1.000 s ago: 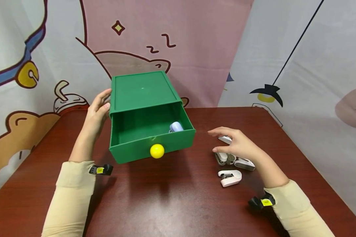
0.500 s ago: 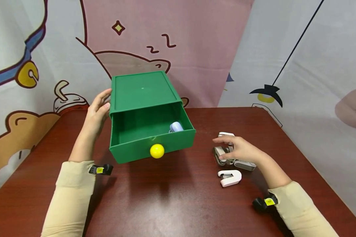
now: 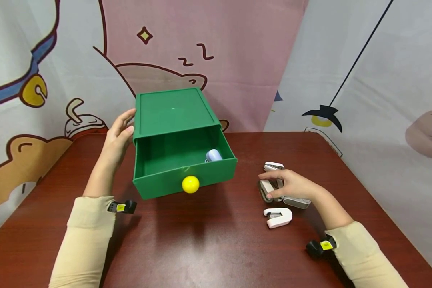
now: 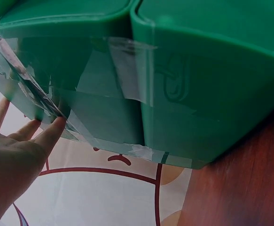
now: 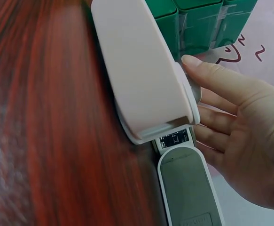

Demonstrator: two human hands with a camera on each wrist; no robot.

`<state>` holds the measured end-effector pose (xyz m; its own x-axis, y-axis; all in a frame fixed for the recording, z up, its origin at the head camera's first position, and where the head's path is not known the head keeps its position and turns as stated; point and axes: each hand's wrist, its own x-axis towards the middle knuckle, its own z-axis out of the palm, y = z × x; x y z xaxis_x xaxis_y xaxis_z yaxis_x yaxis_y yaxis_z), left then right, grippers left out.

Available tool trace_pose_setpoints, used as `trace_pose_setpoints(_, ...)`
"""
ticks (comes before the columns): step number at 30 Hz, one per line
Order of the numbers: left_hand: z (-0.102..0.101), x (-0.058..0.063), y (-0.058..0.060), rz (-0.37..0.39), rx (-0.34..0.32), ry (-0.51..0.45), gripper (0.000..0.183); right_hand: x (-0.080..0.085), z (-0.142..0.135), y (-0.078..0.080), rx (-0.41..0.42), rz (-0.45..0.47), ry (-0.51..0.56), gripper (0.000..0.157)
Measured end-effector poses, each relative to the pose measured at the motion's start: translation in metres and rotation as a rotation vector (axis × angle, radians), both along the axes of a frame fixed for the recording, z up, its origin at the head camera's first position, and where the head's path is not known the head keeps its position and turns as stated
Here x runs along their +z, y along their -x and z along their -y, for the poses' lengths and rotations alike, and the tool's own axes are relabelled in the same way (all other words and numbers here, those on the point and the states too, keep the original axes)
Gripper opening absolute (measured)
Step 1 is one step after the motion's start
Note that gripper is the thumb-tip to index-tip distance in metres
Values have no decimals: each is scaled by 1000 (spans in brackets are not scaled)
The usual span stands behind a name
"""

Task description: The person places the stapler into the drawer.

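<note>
Now the right hand (image 3: pixel 291 185) has lowered to the grey stapler (image 3: pixel 266 188), frame right, seemingly for pickup; can't tell whether its grip holds.

left hand (image 3: pixel 117 137) raised, fingers spread | right hand (image 3: pixel 292 185) lower, thumb apart

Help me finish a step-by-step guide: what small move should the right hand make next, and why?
I'd probably close the right hand gently around the grey stapler at its fingertips: thumb and fingers straddle it, though a firm grip can't be confirmed. The green drawer stands open with a pale blue item inside, perhaps ready for another.
</note>
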<state>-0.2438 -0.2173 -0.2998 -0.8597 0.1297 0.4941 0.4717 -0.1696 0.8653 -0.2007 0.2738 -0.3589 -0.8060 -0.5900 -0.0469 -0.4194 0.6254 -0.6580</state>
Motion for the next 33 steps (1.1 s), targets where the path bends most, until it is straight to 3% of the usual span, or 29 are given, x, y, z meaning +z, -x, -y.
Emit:
trace_pose_setpoints(11, 1, 0, 0, 5, 1, 3, 52, -3, -2, 1, 20, 2, -27, 65)
trace_pose_setpoints(17, 0, 0, 0, 9, 1, -5, 51, -7, -3, 3, 1, -17, 13, 61)
trace_pose_setpoints(33, 0, -1, 0, 1, -5, -10, 53, 3, 0, -1, -107, -211, 129, 52)
